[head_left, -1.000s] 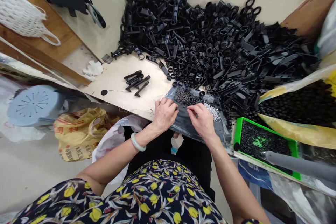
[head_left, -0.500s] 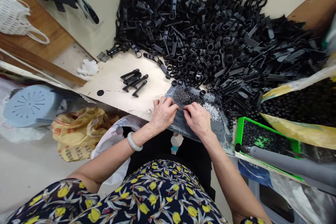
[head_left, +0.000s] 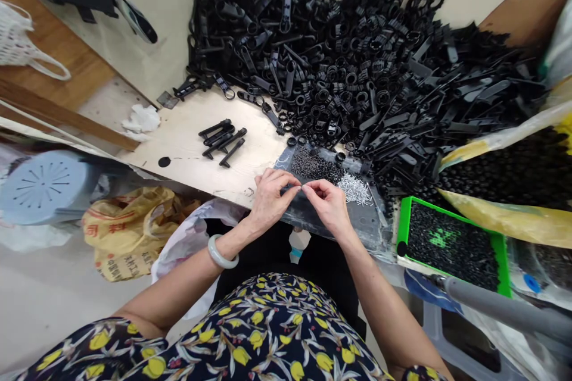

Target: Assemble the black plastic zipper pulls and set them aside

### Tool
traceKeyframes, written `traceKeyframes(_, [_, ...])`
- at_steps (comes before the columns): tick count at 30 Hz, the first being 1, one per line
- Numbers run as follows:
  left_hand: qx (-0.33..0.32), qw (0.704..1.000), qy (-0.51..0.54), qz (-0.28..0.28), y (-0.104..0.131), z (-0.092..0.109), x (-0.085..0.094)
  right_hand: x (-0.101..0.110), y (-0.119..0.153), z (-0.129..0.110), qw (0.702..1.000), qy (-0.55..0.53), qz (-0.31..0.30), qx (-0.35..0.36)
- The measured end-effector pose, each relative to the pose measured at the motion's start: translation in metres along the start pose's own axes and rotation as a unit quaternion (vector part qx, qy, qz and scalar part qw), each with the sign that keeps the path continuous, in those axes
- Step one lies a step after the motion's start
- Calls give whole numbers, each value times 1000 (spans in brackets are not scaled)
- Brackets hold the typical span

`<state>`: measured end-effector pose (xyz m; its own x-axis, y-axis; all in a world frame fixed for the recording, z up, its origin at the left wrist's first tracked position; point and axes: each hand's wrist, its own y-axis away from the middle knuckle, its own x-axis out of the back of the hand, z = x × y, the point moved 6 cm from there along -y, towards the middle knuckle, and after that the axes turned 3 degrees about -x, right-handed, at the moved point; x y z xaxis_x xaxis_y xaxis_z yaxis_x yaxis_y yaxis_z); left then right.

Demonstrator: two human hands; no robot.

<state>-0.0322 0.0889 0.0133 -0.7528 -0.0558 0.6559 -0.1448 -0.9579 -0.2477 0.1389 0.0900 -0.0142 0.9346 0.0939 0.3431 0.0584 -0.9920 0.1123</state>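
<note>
My left hand (head_left: 273, 193) and my right hand (head_left: 328, 202) meet fingertip to fingertip over a dark grey board (head_left: 308, 219). Both are closed in a pinch, and whatever sits between the fingertips is too small to make out. Just beyond them on the board lie a heap of tiny dark parts (head_left: 313, 164) and a pile of small silver pins (head_left: 355, 189). Several black handle-shaped pieces (head_left: 223, 140) rest on the pale tabletop to the left of my hands.
A large heap of black plastic parts (head_left: 330, 59) covers the back of the table. At the right stands a green tray (head_left: 404, 227) of small black pieces, beside a yellow-edged bag (head_left: 500, 211) and a grey tube (head_left: 500, 297). A blue stool (head_left: 42, 187) is on the left.
My hands have come together so the fingertips now touch. The right hand has shifted left, uncovering more of the silver pins. The view has shifted slightly.
</note>
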Motion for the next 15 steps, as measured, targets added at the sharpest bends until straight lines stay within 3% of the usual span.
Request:
traceKeyframes(4, [7,999,33,2,2,0,2,-4,-3,5,995,-87,-18,-35])
traceKeyframes(7, [6,999,41,-2,3,0,4,-3,-1,2,997,-74,-17,-20])
traceKeyframes(11, [17,999,36,-13,4,-1,6,-1,4,-8,997,28,-16,67])
traceKeyframes(15, [35,999,20,-6,4,-6,8,-2,5,-14,974,160,-14,161])
